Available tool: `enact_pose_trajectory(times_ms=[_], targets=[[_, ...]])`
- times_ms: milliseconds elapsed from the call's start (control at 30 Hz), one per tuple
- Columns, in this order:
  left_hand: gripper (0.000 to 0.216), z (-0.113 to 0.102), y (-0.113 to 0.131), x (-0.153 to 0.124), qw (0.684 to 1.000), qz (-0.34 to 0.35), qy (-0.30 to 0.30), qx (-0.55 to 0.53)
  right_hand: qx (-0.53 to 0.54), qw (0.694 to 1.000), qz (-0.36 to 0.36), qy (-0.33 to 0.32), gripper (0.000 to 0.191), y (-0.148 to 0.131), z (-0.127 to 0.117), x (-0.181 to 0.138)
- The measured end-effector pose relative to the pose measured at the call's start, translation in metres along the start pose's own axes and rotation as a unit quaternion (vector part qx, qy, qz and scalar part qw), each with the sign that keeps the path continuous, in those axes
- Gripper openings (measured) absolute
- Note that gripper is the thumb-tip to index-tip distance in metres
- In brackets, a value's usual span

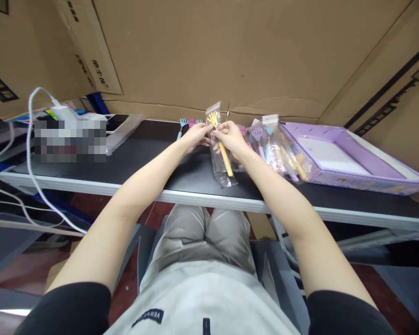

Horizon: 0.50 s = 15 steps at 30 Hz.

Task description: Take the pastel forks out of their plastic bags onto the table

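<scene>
A yellow back scratcher (225,158) with a hand-shaped head lies inside a clear plastic bag (219,173) above the black tabletop. My left hand (198,135) is closed on the bag's left edge, just below the yellow head. From the other side my right hand (231,138) pinches the same bag, fingers near the handle's upper end. Behind my left hand, loose blue back scratchers (183,122) and a pink one (192,122) show their heads; the hand hides part of them. To the right of my right hand, bagged back scratchers (270,149) in purple, blue and yellow lie in a pile.
An open purple box (366,179) stands on the right of the black table (139,158). Flat clear bags (125,132) lie on the left, beside a blurred-out area and a white charger (64,113) with its cable. Cardboard (230,51) walls the back.
</scene>
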<state>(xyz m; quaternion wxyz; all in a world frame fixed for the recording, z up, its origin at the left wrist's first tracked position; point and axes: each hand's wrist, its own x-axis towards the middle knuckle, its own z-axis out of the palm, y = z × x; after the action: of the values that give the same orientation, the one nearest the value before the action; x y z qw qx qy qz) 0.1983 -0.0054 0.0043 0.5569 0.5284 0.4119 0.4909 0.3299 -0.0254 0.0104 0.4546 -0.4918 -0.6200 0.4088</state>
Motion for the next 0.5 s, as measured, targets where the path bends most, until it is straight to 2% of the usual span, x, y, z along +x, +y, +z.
enact_pose_trajectory(times_ms=[67,233,400,500], targets=[[0.019,-0.004,-0.003,0.002,1.000,0.001,-0.002,-0.024,0.026,1.000,0.011,-0.013,0.027,0.002,0.002,-0.001],[0.018,-0.012,-0.006,0.011,0.994,0.020,0.071,-0.084,0.032,0.999,0.010,-0.040,0.018,0.004,0.000,0.000],[0.019,-0.021,-0.008,0.020,0.988,0.025,0.095,-0.120,0.023,0.996,-0.014,-0.079,0.013,0.004,-0.001,-0.002],[0.014,-0.025,-0.007,0.022,0.982,0.040,0.106,-0.150,0.031,0.996,-0.007,-0.082,0.012,0.003,0.000,-0.003]])
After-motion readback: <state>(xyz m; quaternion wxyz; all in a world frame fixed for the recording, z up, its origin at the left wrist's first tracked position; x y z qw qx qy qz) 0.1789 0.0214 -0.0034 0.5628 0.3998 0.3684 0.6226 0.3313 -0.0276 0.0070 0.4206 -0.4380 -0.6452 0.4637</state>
